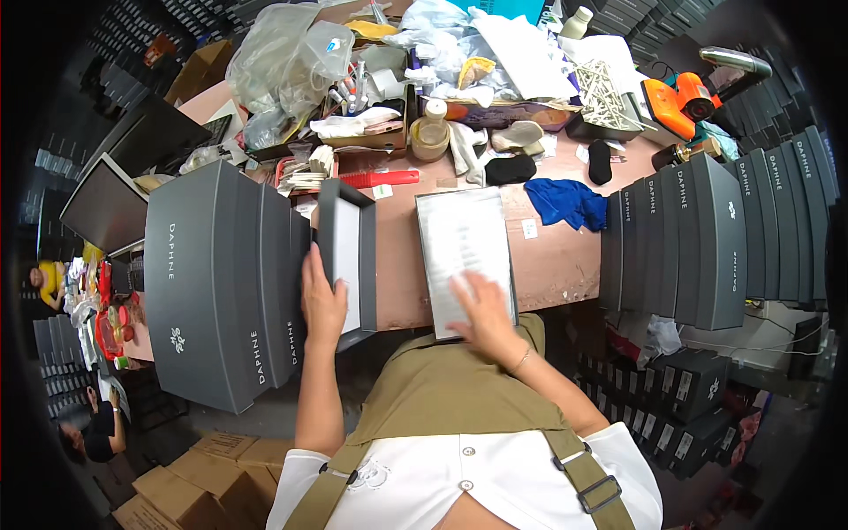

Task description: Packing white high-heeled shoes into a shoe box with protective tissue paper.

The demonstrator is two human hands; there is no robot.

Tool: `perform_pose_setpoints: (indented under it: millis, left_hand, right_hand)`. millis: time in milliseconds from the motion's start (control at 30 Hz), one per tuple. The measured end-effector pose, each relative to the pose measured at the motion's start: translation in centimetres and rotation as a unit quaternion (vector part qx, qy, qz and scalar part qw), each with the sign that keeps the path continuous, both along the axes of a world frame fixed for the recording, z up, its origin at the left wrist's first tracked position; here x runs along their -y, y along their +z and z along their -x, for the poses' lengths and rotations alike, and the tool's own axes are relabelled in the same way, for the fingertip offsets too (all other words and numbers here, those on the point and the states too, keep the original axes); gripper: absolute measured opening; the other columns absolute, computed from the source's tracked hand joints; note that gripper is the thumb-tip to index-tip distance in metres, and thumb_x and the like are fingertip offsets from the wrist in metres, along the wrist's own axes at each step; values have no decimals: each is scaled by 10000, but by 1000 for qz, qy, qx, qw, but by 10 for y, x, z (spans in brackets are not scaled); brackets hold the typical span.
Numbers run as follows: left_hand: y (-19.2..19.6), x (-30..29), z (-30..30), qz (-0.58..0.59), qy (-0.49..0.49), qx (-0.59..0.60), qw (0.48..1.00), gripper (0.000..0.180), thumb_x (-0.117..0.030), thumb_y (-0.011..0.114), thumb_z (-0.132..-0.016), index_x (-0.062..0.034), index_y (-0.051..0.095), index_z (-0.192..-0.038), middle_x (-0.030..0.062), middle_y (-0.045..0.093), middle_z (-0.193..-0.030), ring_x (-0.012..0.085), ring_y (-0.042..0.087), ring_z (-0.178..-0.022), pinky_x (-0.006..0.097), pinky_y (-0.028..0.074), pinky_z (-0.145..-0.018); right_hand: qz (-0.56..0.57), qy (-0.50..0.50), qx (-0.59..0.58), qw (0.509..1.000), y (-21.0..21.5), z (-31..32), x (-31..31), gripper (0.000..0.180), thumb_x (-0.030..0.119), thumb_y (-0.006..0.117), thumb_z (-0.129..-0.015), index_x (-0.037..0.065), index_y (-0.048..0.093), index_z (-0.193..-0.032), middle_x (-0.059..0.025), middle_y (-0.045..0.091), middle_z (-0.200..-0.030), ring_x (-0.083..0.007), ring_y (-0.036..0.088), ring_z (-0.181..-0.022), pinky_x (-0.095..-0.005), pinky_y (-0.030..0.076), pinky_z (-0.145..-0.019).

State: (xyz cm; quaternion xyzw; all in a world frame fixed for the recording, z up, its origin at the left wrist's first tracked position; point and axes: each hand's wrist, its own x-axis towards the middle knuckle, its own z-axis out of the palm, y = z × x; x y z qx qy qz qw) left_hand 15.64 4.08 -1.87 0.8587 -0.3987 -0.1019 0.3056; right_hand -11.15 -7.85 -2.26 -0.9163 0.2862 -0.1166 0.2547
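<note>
A dark grey shoebox lid [367, 265] stands on its edge, its white inside facing right. My left hand [325, 305] grips its left side, with the thumb over the rim. Right of it lies an open shoebox [422, 252], its top covered by white tissue paper [464, 230] with faint print. My right hand [486, 318] rests spread on the lower part of that paper, slightly blurred, holding nothing. Whatever lies under the paper is hidden.
Grey shoeboxes [208, 283] stand in a row at left, and more boxes [711, 238] at right. Behind are a blue cloth [565, 203], black shoe pads [511, 170], a glue bottle [430, 137], a red-handled brush [380, 178] and an orange heat gun [676, 102].
</note>
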Motion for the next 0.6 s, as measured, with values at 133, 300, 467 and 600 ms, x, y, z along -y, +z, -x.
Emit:
perform_pose_setpoints:
  millis: [133,300,467,600]
  left_hand:
    - [37,8,18,67,-68,97,991,548,-69,643,-812,3,445,-1317,228,472,-1298,373,480,-1189,420,401,-996]
    - [15,20,81,-60,-323,-361,873,192,-126,659,-818,-21,672,-978,114,652,-962,214,621,-932,323,490,-821]
    - [-98,30,178,-7,-529,-389,754,437,-229,566,-895,8,498,-1255,222,502,-1262,304,478,-1196,384,355,-1033]
    - [-71,56,170,111,-278,-308,903,562,-117,567,-865,-55,377,-1391,162,365,-1424,306,326,-1337,408,247,-1115]
  right_hand:
    - [31,-13,-101,994,-49,39,32,347,105,679,-736,74,565,-1062,-185,499,-1274,-362,466,-1165,-543,309,-995]
    - [-74,-78,-28,994,-5,25,30,223,24,589,-751,35,544,-970,-228,505,-1259,-399,459,-1187,-494,363,-997]
    - [-204,215,40,954,54,-70,12,232,73,531,-815,-16,553,-1029,-224,449,-1318,-357,433,-1245,-385,374,-1040]
    - [-190,381,204,882,63,-78,-20,230,60,584,-793,3,572,-1016,-190,528,-1231,-344,509,-1166,-382,430,-971]
